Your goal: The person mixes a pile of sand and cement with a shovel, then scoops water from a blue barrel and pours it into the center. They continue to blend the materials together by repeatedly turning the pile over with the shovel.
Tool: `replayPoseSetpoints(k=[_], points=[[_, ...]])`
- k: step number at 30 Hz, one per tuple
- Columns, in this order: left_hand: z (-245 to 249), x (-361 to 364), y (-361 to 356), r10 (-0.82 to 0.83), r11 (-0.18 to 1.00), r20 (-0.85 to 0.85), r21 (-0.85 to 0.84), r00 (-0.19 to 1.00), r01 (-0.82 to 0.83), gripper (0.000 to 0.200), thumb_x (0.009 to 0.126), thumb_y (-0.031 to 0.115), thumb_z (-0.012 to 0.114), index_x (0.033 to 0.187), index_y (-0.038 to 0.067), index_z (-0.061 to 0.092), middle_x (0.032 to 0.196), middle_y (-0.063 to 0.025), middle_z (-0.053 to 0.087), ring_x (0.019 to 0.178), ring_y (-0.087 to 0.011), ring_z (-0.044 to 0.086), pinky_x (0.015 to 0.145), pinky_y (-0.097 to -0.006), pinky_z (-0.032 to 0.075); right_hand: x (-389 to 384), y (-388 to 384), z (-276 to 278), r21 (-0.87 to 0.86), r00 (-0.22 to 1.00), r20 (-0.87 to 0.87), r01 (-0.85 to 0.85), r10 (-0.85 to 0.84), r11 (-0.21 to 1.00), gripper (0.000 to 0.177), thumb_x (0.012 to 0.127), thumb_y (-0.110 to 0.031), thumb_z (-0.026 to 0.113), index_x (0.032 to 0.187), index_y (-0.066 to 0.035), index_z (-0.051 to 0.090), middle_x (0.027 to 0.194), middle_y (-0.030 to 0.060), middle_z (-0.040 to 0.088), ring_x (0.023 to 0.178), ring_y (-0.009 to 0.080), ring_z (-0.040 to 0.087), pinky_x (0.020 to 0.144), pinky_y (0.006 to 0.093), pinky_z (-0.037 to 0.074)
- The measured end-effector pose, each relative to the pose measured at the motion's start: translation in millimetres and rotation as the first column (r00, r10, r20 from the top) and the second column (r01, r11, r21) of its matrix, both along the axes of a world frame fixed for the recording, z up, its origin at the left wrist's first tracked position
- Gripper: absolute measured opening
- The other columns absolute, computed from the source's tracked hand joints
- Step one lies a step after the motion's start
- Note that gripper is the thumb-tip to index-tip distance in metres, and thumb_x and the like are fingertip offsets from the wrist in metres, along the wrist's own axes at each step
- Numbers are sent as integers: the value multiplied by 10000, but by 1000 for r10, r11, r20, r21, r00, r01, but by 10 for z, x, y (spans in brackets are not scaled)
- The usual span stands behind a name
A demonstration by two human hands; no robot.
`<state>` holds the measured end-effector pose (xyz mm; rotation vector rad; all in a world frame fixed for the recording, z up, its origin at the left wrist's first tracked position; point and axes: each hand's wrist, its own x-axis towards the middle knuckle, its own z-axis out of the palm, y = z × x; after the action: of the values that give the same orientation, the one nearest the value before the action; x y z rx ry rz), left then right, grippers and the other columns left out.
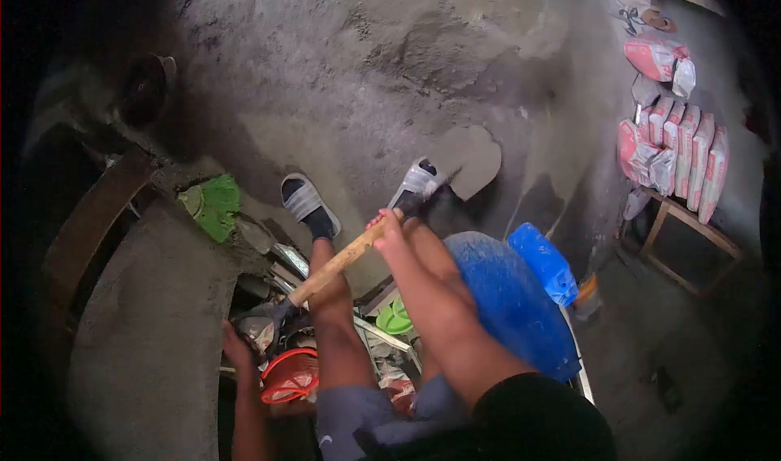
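My right hand (389, 223) is wrapped round the upper end of a wooden handle (342, 262), above my knees. The handle slants down to the left and ends in a dark head (282, 318), whose shape I cannot make out in the shadow. My left hand (237, 349) is low on the left, beside the edge of a grey slab (154, 298); its fingers are partly hidden and dark. Close to that hand sits a red basin (290, 377). Between my legs lies a light green plastic item (394, 318).
A blue drum (512, 306) stands against my right side, with a blue jerrycan (541, 262) beyond it. A green broom head (213, 206) lies left of my feet. Cement bags (679, 148) and a wooden frame (691, 245) are at the right. Metal strips (382, 333) clutter the floor below.
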<state>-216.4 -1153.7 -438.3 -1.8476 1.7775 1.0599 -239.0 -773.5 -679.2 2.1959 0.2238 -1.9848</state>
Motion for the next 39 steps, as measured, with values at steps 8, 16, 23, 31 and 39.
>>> replayPoseSetpoints(k=[8, 16, 23, 31, 39], points=[[-236, -324, 872, 85, 987, -151, 147, 985, -62, 481, 922, 573, 428, 812, 107, 466, 550, -13, 423, 406, -132, 409, 374, -276, 338, -1058, 733, -308, 35, 980, -114, -163, 166, 986, 199, 752, -193, 641, 728, -125, 456, 640, 13, 452, 574, 163, 468, 593, 339, 453], [-165, 404, 620, 129, 926, 56, 351, 990, -140, 545, 922, 611, 374, 730, 108, 457, 508, -17, 407, 379, -156, 418, 365, -292, 371, -909, 850, 574, 97, 961, -176, -197, 212, 976, 204, 765, -217, 647, 776, -118, 469, 692, 30, 480, 616, 187, 499, 610, 347, 465], [-543, 704, 550, 204, 684, 466, 561, 861, -466, 493, 934, 580, 390, 805, 120, 515, 557, -7, 485, 438, -145, 462, 426, -264, 422, -1330, 878, 1113, 434, 820, -129, -459, 558, 775, 176, 872, -157, 621, 909, -43, 493, 759, 71, 546, 682, 213, 582, 646, 357, 510], [-13, 313, 81, 136, 825, 224, 514, 965, -235, 462, 922, 591, 407, 838, 148, 507, 551, 8, 439, 444, -136, 440, 406, -279, 363, -403, 544, 1195, 298, 934, -235, -195, 270, 934, 207, 847, -169, 639, 946, -50, 501, 779, 53, 529, 694, 206, 556, 690, 370, 505], [571, 313, -37, -87, 996, -89, 23, 992, 90, 455, 935, 568, 401, 895, 121, 481, 571, -3, 413, 446, -126, 436, 393, -271, 361, 292, -263, 300, -3, 994, -97, -42, 41, 999, 142, 770, -146, 623, 764, -98, 490, 670, 41, 492, 607, 196, 503, 618, 353, 486]])
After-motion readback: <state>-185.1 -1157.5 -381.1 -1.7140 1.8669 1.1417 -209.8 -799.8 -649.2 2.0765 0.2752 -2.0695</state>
